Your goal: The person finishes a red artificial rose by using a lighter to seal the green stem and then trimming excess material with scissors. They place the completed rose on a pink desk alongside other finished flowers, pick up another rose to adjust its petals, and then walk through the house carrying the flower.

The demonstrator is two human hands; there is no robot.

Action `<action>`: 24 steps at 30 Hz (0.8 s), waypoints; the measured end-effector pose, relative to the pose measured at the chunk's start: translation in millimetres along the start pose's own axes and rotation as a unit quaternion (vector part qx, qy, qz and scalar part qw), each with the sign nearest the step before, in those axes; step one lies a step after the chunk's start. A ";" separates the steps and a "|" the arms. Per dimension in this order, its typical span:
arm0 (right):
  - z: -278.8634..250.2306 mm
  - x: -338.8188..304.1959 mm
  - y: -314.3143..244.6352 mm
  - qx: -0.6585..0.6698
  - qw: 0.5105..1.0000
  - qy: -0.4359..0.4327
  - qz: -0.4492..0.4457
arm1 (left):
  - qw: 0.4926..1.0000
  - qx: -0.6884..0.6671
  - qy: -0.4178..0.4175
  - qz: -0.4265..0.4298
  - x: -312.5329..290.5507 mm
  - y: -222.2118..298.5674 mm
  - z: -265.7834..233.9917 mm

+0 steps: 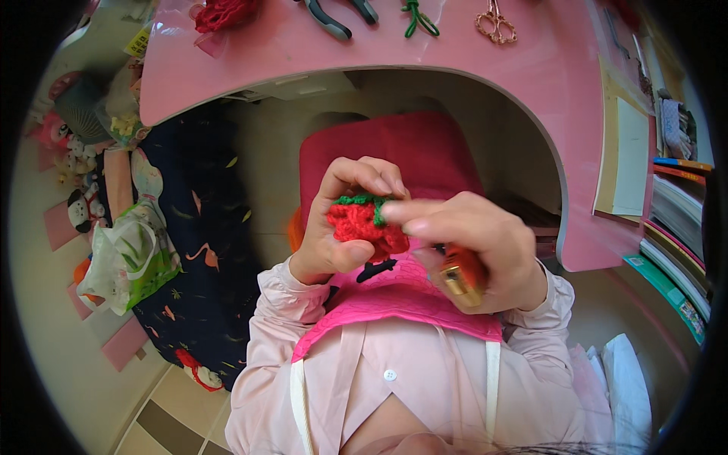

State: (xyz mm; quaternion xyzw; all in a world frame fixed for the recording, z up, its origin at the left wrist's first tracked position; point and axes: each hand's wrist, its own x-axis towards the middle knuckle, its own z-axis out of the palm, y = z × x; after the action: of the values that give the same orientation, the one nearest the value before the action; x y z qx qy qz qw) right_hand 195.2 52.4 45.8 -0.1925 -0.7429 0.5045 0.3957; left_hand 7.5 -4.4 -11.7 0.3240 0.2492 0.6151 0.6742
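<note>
**Red-and-green yarn piece [358, 224] resting in the left hand [315, 246]**

The yarn piece is sitting in front of the person's chest, on the near side of the curved pink desk [455, 57], its green edging [353, 200] running along the far side. The left hand is holding it half closed, thumb on the near side, fingers on the far side. The right hand [489, 235] is reaching its right side with partly extended fingertips; blur is hiding whether they are pinching it. That hand is also gripping an orange object with a gold end [462, 277]. A pink apron [409, 315] is lying nearer the body. Across the desk, red yarn [225, 14], pliers [331, 21], a green strand [414, 23] and gold scissors [495, 29] are lying left to right.
</note>
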 end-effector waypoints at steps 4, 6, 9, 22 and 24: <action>1.1 -8.8 2.0 0.021 0.994 0.101 0.047 | 0.998 -0.052 -0.032 0.016 0.6 -2.6 -4.1; 8.2 -14.5 6.5 0.009 0.993 0.092 0.068 | 0.997 -0.059 -0.032 0.037 2.9 -3.4 -4.1; 30.2 -23.4 13.7 0.027 0.989 0.124 0.083 | 0.995 -0.080 -0.013 0.065 4.8 -9.7 -4.2; 49.5 -15.2 38.5 0.005 0.982 0.188 0.005 | 0.987 -0.093 0.079 0.106 -3.9 -24.4 11.9; 47.0 -14.4 39.3 -0.011 0.985 0.172 -0.008 | 0.986 -0.098 0.083 0.109 -6.2 -25.1 8.8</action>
State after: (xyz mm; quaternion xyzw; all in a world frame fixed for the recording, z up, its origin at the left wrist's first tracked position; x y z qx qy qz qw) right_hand 162.8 30.8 -3.6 -0.2750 -0.6708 0.4523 0.5195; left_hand 30.0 -12.5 -25.0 0.2295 0.2063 0.7313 0.6083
